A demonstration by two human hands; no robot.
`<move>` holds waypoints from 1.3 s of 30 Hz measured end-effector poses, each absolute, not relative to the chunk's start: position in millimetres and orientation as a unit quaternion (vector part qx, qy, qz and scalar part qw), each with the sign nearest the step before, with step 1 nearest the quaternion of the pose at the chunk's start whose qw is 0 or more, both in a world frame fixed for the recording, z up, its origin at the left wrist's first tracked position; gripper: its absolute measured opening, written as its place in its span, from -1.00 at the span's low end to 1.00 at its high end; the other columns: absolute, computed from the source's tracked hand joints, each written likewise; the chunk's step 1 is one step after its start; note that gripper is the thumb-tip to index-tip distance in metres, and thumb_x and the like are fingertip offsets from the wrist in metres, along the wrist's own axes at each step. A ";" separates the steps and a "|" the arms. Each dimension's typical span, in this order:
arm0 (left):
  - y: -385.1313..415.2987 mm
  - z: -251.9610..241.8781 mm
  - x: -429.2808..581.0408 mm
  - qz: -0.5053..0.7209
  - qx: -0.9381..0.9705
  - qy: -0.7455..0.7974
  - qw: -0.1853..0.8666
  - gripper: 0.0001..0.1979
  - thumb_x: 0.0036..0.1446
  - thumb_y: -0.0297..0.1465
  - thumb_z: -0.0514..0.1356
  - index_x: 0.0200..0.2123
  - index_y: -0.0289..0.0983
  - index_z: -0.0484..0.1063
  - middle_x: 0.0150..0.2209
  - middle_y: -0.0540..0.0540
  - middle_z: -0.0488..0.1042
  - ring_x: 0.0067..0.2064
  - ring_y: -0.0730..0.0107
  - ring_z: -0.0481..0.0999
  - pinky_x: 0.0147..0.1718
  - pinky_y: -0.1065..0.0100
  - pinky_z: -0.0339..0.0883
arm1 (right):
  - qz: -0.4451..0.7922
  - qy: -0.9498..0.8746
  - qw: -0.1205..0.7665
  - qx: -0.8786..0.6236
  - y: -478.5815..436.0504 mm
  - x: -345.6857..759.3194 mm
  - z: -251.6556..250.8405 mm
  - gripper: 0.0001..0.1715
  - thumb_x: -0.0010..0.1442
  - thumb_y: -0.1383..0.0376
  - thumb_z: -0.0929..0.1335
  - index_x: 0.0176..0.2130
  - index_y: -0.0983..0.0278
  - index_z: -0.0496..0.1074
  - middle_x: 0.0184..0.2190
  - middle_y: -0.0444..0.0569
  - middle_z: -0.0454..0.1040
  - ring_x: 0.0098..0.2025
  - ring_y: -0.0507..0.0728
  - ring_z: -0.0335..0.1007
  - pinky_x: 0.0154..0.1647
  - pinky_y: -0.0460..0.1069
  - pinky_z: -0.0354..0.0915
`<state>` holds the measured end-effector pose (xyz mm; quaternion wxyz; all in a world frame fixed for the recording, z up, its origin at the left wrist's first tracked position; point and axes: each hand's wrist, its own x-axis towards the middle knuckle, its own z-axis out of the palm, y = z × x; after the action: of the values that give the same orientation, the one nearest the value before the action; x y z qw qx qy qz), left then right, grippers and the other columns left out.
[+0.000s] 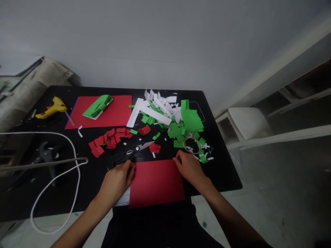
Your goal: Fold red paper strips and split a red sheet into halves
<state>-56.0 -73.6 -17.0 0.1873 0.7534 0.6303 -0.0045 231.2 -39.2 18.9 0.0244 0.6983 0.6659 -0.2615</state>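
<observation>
A red sheet of paper (pixel 157 184) lies at the table's front edge, close to my body. My left hand (pixel 118 179) is at its upper left corner, fingers curled and closed on the edge. At the upper right corner, my right hand (pixel 188 164) pinches the paper between thumb and fingers. Scissors (pixel 136 149) with dark handles rest just beyond my left hand, blades partly apart. Small folded red paper pieces (pixel 111 140) lie past them. A roll of tape (pixel 192 145) sits beyond my right hand.
Green paper pieces (pixel 191 120) and white paper strips (pixel 156 113) are heaped at the back right. A second red sheet (pixel 119 115) bears a green folded stack (pixel 98 106). A yellow glue gun (pixel 53 108), pliers (pixel 48 156) and a white cable (pixel 76 179) occupy the left.
</observation>
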 end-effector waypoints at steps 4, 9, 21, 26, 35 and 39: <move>-72.4 -15.0 -55.2 -0.011 0.751 0.631 0.194 -0.71 0.44 -0.24 -0.05 -0.15 -0.23 0.41 -0.27 -0.17 0.63 -0.26 0.09 0.68 -0.34 0.25 0.38 | -0.264 0.662 0.023 0.701 -39.2 230.7 19.6 -0.86 0.42 0.27 0.34 -0.18 0.25 0.49 -0.24 -0.02 0.65 -0.17 0.18 0.59 -0.32 -0.01 0.10; -71.5 -11.5 -54.1 -0.021 0.749 0.630 0.202 -0.73 0.44 -0.24 -0.05 -0.16 -0.22 0.39 -0.26 -0.16 0.64 -0.24 0.11 0.68 -0.33 0.27 0.39 | -0.266 0.664 0.023 0.698 -39.3 230.1 18.5 -0.86 0.42 0.28 0.33 -0.19 0.26 0.48 -0.23 -0.01 0.65 -0.18 0.17 0.59 -0.32 -0.01 0.13; -71.2 -13.1 -53.7 -0.031 0.752 0.629 0.193 -0.74 0.46 -0.25 -0.06 -0.17 -0.22 0.36 -0.27 -0.16 0.63 -0.24 0.10 0.68 -0.33 0.27 0.38 | -0.269 0.659 0.046 0.701 -39.0 229.6 15.7 -0.84 0.44 0.27 0.31 -0.13 0.26 0.48 -0.23 0.02 0.65 -0.18 0.18 0.60 -0.31 -0.01 0.15; -70.8 -11.4 -53.0 -0.037 0.752 0.631 0.189 -0.74 0.46 -0.25 -0.05 -0.15 -0.22 0.36 -0.27 -0.16 0.63 -0.23 0.10 0.69 -0.34 0.27 0.37 | -0.264 0.664 0.044 0.698 -39.7 229.6 15.8 -0.84 0.45 0.27 0.30 -0.14 0.26 0.47 -0.25 0.00 0.65 -0.19 0.18 0.60 -0.33 -0.01 0.13; -70.8 -11.7 -52.9 -0.037 0.751 0.632 0.189 -0.74 0.46 -0.24 -0.05 -0.16 -0.22 0.36 -0.25 -0.16 0.64 -0.24 0.10 0.69 -0.36 0.28 0.37 | -0.268 0.665 0.037 0.696 -38.9 229.0 15.3 -0.85 0.44 0.27 0.30 -0.15 0.26 0.46 -0.26 0.00 0.65 -0.19 0.19 0.60 -0.33 0.00 0.13; -70.8 -10.7 -52.1 -0.040 0.751 0.634 0.180 -0.74 0.45 -0.24 -0.05 -0.16 -0.21 0.36 -0.27 -0.15 0.64 -0.25 0.11 0.69 -0.38 0.29 0.35 | -0.266 0.666 0.036 0.696 -39.6 230.0 14.0 -0.84 0.44 0.27 0.30 -0.15 0.26 0.46 -0.26 0.00 0.65 -0.19 0.19 0.60 -0.33 0.00 0.12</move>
<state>-52.1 -70.8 -10.7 0.1797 0.7513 0.6338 -0.0403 230.0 -39.6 14.0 0.0357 0.6958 0.6661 -0.2664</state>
